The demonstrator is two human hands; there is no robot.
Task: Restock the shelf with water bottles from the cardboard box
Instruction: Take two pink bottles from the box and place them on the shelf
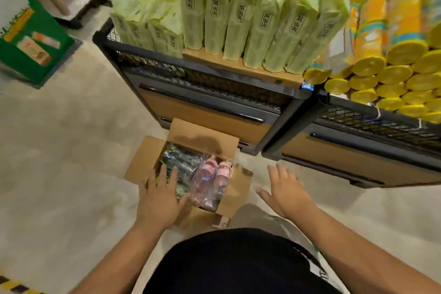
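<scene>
An open cardboard box sits on the floor in front of the shelf unit. Inside lie plastic-wrapped water bottles: two pink ones on the right and dark ones on the left. My left hand reaches over the box's near left corner, fingers straight, resting on the dark wrapped bottles. My right hand hovers above the floor to the right of the box, fingers spread, holding nothing.
The shelf carries pale green packets and stacked yellow-lidded tubes. Below them are mesh panels and wooden drawer fronts. A green display stand is at the far left. Bare floor surrounds the box.
</scene>
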